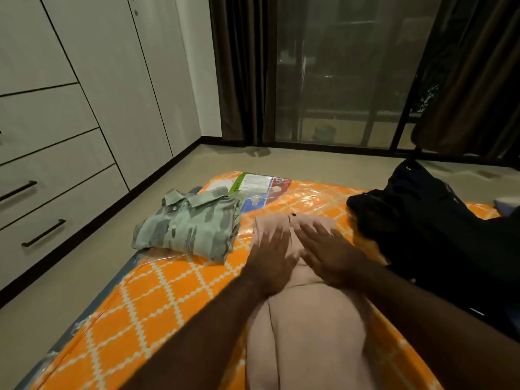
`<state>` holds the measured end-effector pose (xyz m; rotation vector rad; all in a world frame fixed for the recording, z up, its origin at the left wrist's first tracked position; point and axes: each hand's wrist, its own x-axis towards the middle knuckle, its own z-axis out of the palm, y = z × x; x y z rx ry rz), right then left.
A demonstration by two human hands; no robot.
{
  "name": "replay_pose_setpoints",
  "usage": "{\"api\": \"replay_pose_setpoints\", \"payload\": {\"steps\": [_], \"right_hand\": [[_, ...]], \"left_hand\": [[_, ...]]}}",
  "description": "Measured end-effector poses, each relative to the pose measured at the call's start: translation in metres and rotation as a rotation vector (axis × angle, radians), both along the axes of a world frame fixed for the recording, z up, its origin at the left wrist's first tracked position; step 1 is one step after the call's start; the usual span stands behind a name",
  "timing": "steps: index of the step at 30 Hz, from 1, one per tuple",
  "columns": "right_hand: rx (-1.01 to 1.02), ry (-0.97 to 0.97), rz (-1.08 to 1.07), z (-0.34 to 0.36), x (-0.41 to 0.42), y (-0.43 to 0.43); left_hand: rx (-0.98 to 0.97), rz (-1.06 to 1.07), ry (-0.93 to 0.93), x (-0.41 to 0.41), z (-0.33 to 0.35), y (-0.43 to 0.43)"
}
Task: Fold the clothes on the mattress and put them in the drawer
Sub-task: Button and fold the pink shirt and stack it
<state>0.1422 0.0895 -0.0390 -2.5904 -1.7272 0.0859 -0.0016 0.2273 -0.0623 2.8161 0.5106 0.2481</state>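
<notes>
Orientation of the pink garment (pixel 309 319) governs the next fold. The garment lies flat on the mattress (pixel 168 291), directly ahead of the person. Its long axis runs from the near edge of the view away toward the window. A seam follows that axis, and a dark button (pixel 294 214) marks the far end.

The left hand (pixel 270 263) and right hand (pixel 329 254) both rest palm-down on the far half of the garment, side by side, one on each side of the seam. The fingers of both hands are straight and spread, and neither hand grips or pinches anything. The left hand is blurred, so its exact contact with the cloth cannot be confirmed.

Judged from this layout, the step in hand is smoothing the cloth before a fold. A fold across the long axis would bring the far end toward the person. Both hands are about equally close to that end: the left is nearer the left edge, the right nearer the right edge.

A folded green shirt (pixel 188 223) lies just left of the garment, on the left hand's side, and does not touch it. An unfolded dark pile (pixel 422 235) lies to the right, nearer the right hand.

The drawers (pixel 70 209) stand shut along the left wall, across a strip of floor from the mattress. Nothing appears stowed yet.
</notes>
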Motion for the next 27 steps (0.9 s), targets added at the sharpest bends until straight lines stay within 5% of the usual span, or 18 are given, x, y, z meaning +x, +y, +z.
{"api": "replay_pose_setpoints", "payload": {"steps": [3,7,11,14,17,21,27], "right_hand": [[0.029,0.124,-0.025,-0.024,-0.002,-0.012],[0.176,0.41,-0.081,-0.001,0.0,-0.011],[0.605,0.554,-0.543,0.017,-0.001,-0.023],[0.545,0.97,-0.836,0.027,0.001,-0.034],[0.462,1.348,-0.827,0.046,-0.006,-0.041],[0.35,1.525,-0.834,0.058,-0.012,-0.041],[0.319,1.527,-0.802,0.055,-0.012,-0.038]], "left_hand": [[0.091,0.063,-0.027,-0.006,-0.018,-0.013],[-0.149,0.155,-0.011,-0.007,0.004,-0.005],[-0.399,0.558,-0.293,-0.019,0.016,0.002],[-0.578,0.632,-0.267,-0.024,0.024,0.005],[-0.848,0.678,-0.218,-0.028,0.042,0.003],[-1.218,0.689,-0.101,-0.034,0.067,0.003],[-1.318,0.702,0.075,-0.037,0.073,0.014]]}}
